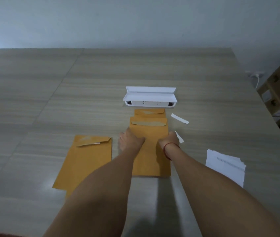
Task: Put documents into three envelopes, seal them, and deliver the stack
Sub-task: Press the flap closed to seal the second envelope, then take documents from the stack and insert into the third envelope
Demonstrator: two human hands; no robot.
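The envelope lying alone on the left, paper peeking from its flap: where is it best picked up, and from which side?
Probably the left long edge of the left envelope, mid-body, approached from the left, thumb on top and fingers slid under. It lies flat, and its flap at the far end is unsealed with a white sheet peeking out, so lifting there could spill it.

Head camera looks forward, down; close over table (50, 93).

Your envelopes (150, 134) are mustard yellow; beneath them the table (67, 100) is streaky grey-beige, right of them white papers (224, 166) with grey print.
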